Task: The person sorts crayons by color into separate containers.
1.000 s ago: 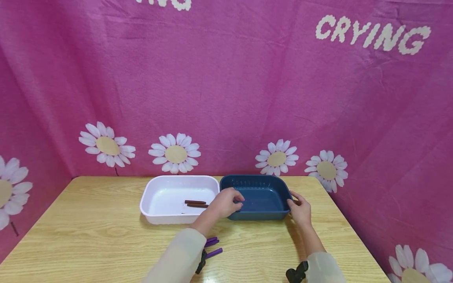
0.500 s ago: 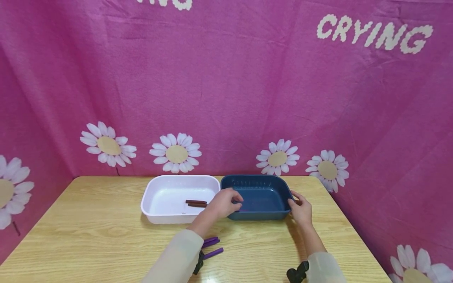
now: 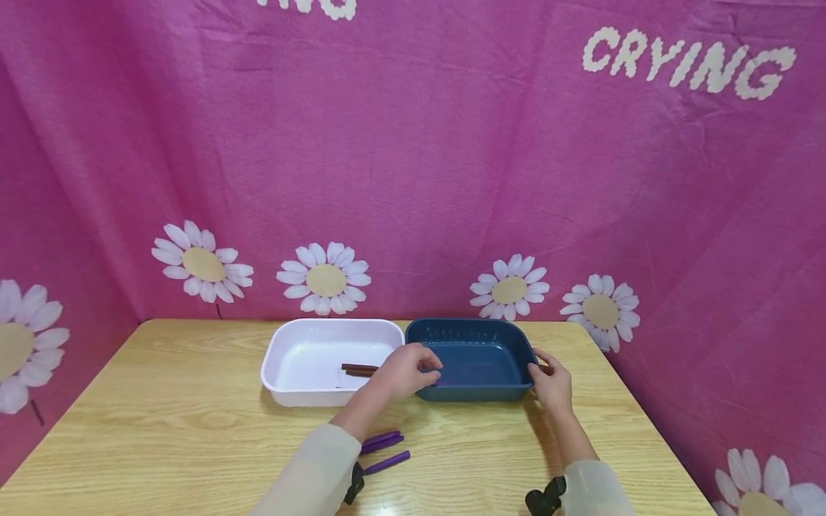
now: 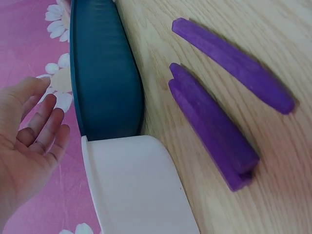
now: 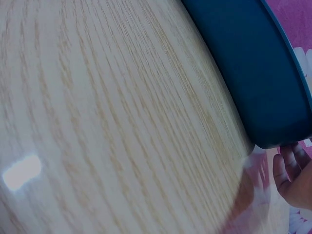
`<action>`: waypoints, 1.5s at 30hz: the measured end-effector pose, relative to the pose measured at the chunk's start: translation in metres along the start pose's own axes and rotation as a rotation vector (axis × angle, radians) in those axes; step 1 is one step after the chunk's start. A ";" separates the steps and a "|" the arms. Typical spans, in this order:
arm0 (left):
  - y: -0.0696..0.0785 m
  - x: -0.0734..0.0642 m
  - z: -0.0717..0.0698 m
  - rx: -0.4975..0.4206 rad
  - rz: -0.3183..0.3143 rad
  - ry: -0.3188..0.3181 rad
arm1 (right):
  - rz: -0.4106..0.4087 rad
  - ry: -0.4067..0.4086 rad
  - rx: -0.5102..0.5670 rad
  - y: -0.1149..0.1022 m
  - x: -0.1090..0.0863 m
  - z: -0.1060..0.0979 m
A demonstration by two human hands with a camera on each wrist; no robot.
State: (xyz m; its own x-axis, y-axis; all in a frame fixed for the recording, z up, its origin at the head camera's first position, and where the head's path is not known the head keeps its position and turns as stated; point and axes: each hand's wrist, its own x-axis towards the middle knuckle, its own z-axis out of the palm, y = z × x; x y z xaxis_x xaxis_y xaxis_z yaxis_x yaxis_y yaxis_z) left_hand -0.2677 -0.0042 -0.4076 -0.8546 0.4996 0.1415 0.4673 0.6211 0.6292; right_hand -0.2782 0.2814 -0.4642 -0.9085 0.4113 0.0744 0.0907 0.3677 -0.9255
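Daisies [image 3: 203, 264] run along the pink cloth [image 3: 426, 179] behind the pale wooden surface [image 3: 161, 423]. Up top, left of centre, cut-off white lettering [image 3: 340, 14] ends in NG. Below sits a white tray [image 3: 303, 358] with two brown sticks [image 3: 358, 367] lying close together inside. In front of it, on the surface, are three purple sticks [image 3: 388, 463]: two side by side and touching, the third just apart. The left hand [image 3: 408, 369] hovers by the near left corner of the dark blue tray [image 3: 477, 365], fingers loosely bent, a gap between them and the thumb. That tray stands right beside the white one. The right hand [image 3: 551, 383] holds its right end, thumb at the near corner. High to the right, white letters [image 3: 685, 66] read CRYING.
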 end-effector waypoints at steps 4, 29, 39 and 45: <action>-0.002 -0.005 -0.003 -0.015 0.009 0.014 | 0.008 -0.005 0.006 0.001 0.000 -0.001; -0.018 -0.035 -0.011 -0.129 0.042 0.127 | 0.020 -0.018 0.018 0.002 0.003 0.000; -0.026 -0.054 -0.009 -0.147 0.005 0.148 | 0.028 -0.034 0.020 0.002 0.003 -0.001; -0.025 -0.067 -0.008 -0.158 -0.027 0.157 | 0.038 -0.038 0.037 0.002 0.004 -0.001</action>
State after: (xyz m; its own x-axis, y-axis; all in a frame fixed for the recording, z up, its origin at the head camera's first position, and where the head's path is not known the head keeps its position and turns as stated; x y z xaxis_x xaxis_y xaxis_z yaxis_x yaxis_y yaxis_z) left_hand -0.2238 -0.0586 -0.4266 -0.8968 0.3764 0.2326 0.4132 0.5245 0.7444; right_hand -0.2812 0.2850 -0.4655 -0.9196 0.3921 0.0255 0.1107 0.3209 -0.9406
